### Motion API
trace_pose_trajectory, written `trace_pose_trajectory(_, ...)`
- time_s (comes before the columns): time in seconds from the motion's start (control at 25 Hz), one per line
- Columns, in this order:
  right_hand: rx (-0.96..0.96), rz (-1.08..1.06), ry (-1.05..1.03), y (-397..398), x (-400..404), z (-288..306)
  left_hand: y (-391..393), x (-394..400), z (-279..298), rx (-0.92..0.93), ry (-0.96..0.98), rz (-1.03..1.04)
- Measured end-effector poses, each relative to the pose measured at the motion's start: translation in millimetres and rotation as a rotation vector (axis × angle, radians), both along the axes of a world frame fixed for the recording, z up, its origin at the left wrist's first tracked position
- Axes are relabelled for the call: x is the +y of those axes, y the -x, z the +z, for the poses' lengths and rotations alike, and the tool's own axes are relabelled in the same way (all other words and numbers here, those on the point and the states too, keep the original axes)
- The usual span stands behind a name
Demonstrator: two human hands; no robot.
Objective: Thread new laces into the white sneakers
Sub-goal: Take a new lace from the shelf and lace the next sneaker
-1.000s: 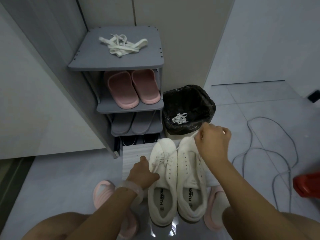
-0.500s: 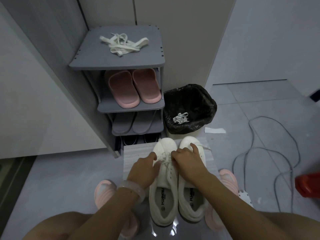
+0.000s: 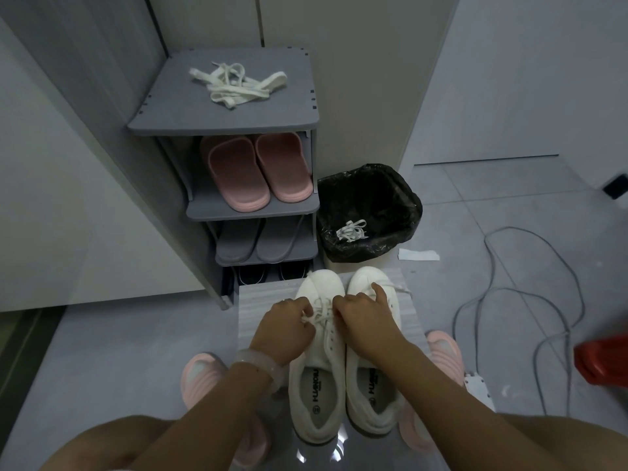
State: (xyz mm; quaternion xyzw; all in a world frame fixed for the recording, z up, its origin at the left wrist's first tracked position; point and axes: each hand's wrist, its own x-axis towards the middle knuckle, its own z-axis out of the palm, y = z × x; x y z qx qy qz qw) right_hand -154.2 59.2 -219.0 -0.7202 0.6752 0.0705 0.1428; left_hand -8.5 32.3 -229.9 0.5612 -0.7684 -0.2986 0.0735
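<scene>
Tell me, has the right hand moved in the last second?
Yes. The right hand dropped from near the black-lined bin to the left white sneaker's laces.

Bottom-shelf dark shoes mostly hidden.

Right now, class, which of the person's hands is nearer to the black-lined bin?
Right. The right hand lies over the sneakers just below the bin; the left hand is further left, away from it.
</scene>
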Motion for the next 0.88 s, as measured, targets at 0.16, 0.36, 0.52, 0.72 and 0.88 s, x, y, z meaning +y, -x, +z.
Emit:
trace_pose_trajectory(0.16,-0.014,0.000,0.007,0,2,0,0,-6,-1,-0.134,0.088,-0.128)
trace_pose_trajectory(0.36,0.009,0.009,0.010,0,3,1,7,-6,0,-0.136,0.104,0.018)
trace_pose_trajectory(0.52,-0.008,0.017,0.027,0,3,2,4,-1,1,-0.228,0.111,-0.066)
trace_pose_trajectory(0.72,0.017,0.017,0.077,1,2,2,2,2,1,-0.114,0.046,-0.069)
trace_pose_trajectory(0.88,-0.032,-0.002,0.160,-2,4,0,4,9,10,0.036,-0.151,0.042)
